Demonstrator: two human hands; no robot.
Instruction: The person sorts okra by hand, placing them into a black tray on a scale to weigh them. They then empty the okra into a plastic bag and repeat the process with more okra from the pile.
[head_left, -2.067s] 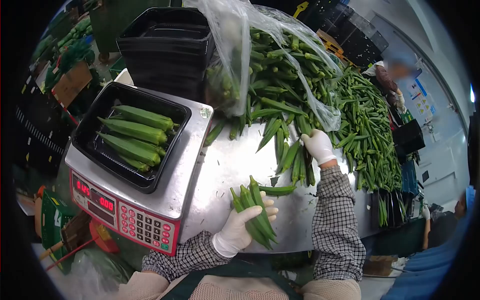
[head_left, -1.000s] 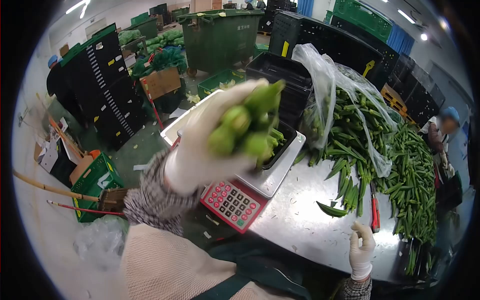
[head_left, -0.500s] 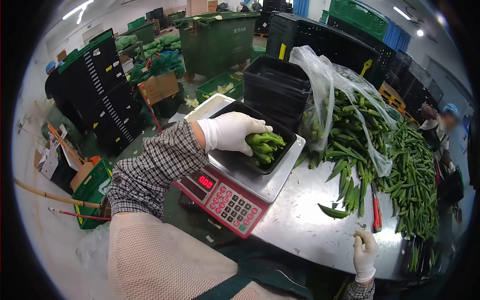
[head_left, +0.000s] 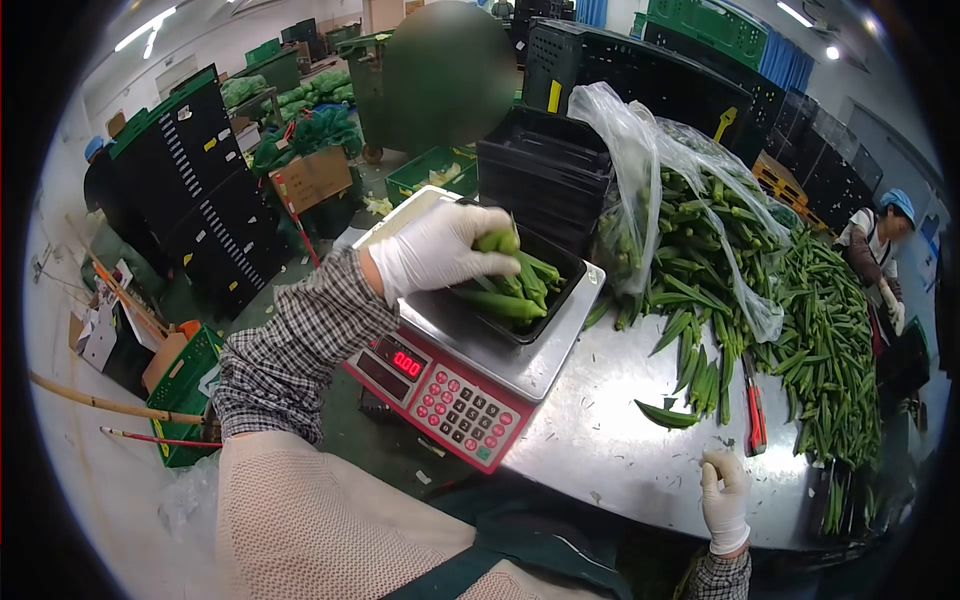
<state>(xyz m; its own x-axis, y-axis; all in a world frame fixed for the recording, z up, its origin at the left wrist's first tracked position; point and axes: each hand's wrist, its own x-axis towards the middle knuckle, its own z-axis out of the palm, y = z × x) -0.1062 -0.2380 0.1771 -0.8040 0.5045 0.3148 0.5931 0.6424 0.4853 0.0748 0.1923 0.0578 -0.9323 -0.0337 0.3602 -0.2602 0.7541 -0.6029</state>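
Observation:
My left hand [head_left: 445, 250], in a white glove, is closed around a few okra pods [head_left: 498, 241] above the black plastic tray [head_left: 575, 285]. More okra [head_left: 520, 292] lies inside that tray, partly covered by my hand. The tray rests on the metal plate of a red and silver digital scale [head_left: 455, 405], whose display reads 0.00. At the lower right, my gloved right hand [head_left: 725, 505] hovers by the metal table [head_left: 620, 440] with its fingers curled in; I see nothing in them. A red-handled knife [head_left: 755, 420] and a single okra pod [head_left: 666, 414] lie near it.
A large okra heap [head_left: 820, 350] covers the table's right side, spilling from a clear plastic bag [head_left: 625, 150]. Stacked black trays [head_left: 545, 175] stand behind the scale. Another person [head_left: 875, 250] is at the far right. Black crates [head_left: 200, 190] and a green crate [head_left: 190, 385] stand left.
My left hand has lifted and drawn slightly left with okra in its fingers, uncovering more okra in the tray. My right hand has barely moved. The person at right shows more fully.

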